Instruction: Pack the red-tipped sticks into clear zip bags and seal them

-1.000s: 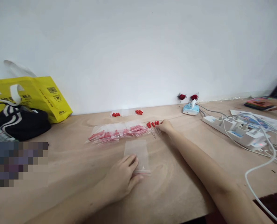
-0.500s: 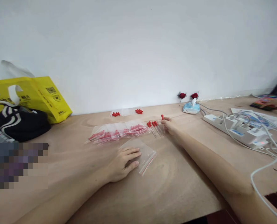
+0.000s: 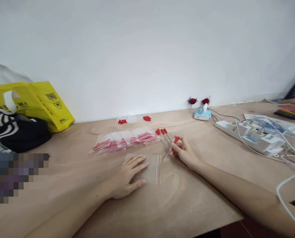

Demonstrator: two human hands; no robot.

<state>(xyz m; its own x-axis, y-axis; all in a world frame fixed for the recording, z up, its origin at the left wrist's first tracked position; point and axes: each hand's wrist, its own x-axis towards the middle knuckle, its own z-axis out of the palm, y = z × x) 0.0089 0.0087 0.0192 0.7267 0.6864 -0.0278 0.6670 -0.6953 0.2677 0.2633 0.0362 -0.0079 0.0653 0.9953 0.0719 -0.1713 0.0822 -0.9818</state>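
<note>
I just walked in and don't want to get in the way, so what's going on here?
A person's left hand lies spread on a clear zip bag on the table. The right hand holds a red-topped dropper, its thin end near the bag's red-striped edge. A few loose droppers lie just beyond, beside a row of bags with red-topped things inside.

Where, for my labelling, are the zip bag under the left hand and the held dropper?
Zip bag (image 3: 152, 170): head view, on its clear panel.
Held dropper (image 3: 176, 140): head view, on its red bulb.
</note>
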